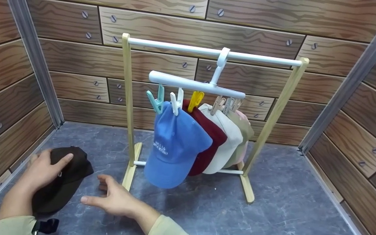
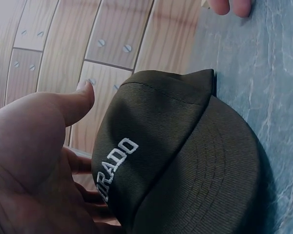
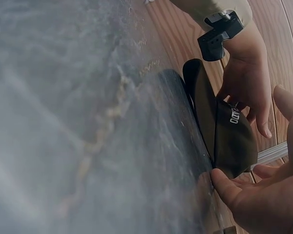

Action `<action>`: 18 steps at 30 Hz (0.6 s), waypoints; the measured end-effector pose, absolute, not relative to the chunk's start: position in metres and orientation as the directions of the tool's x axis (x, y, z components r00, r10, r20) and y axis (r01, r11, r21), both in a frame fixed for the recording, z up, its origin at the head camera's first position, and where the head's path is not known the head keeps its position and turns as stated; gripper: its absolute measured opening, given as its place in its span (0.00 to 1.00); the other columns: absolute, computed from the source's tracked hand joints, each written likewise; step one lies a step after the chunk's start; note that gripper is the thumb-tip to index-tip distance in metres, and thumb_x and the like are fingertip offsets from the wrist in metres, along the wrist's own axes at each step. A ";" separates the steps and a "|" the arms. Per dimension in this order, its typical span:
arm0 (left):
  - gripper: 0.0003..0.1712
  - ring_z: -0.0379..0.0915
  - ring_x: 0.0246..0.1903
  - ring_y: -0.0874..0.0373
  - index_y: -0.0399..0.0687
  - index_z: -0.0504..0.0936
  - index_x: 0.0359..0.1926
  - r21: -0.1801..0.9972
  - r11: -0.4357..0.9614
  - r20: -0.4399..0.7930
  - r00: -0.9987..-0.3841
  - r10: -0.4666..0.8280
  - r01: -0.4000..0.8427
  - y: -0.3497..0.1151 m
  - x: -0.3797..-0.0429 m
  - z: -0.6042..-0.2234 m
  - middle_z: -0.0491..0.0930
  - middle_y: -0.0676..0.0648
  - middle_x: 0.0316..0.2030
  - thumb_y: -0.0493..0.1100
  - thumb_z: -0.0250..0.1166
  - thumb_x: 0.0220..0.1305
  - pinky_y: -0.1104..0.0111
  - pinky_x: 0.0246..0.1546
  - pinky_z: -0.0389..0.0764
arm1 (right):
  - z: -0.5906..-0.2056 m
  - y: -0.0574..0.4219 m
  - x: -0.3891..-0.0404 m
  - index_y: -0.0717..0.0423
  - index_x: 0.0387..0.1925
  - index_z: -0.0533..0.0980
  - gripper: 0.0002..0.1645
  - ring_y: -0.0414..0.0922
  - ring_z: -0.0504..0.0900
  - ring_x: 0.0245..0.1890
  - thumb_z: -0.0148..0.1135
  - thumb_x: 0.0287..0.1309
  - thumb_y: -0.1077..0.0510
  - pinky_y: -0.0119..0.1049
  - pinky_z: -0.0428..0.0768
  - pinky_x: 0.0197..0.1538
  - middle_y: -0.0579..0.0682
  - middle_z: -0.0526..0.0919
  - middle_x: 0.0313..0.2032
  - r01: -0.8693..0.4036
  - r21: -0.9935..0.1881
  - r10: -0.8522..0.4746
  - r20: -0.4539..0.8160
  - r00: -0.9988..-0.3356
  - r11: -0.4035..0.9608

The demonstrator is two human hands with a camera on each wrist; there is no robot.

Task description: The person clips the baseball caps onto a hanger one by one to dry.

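A dark cap (image 1: 67,182) with white lettering lies on the grey marbled floor at the left, brim toward the near side. My left hand (image 1: 42,168) is at its crown. In the left wrist view, the fingers (image 2: 95,212) meet the crown's side, partly hidden by it, while the thumb stands away from the cloth. My right hand (image 1: 117,197) is held to the right of the cap, fingers apart and nothing in its grasp. The right wrist view shows that hand's thumb and fingers spread close by the cap (image 3: 234,146).
Behind stands a wooden rack (image 1: 127,98) with a white top rail. A white hanger (image 1: 188,81) hooks over it. Clothespins hold a blue cap (image 1: 175,147), a maroon cap (image 1: 212,130), a white cap (image 1: 228,133), and tan and pink ones at the right. Wood-patterned walls (image 1: 73,55) surround the floor.
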State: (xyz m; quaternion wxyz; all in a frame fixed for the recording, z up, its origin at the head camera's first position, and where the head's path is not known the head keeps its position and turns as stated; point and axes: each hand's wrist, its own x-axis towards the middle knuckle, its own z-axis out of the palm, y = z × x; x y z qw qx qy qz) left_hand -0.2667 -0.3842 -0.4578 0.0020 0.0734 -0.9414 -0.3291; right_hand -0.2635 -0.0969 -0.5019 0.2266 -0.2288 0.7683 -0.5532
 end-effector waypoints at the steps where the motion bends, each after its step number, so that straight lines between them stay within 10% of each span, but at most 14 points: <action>1: 0.69 0.37 0.73 0.07 0.16 0.39 0.82 0.619 0.773 -0.049 -0.989 -0.138 -0.138 -0.384 -0.267 -0.458 0.36 0.06 0.74 0.78 0.48 0.81 0.17 0.65 0.54 | -0.502 -0.097 -0.264 0.44 0.80 0.68 0.44 0.39 0.79 0.70 0.76 0.71 0.44 0.33 0.79 0.67 0.43 0.75 0.76 -0.100 -0.954 -0.601 -0.096 -0.793 0.284; 18: 0.76 0.38 0.69 0.00 0.13 0.22 0.77 0.562 0.798 -0.199 -0.972 -0.127 -0.219 -0.361 -0.269 -0.458 0.31 0.00 0.69 0.79 0.50 0.80 0.17 0.66 0.55 | -0.505 -0.092 -0.265 0.44 0.81 0.66 0.44 0.39 0.80 0.69 0.75 0.72 0.45 0.33 0.81 0.64 0.44 0.75 0.75 -0.085 -0.960 -0.617 -0.101 -0.780 0.266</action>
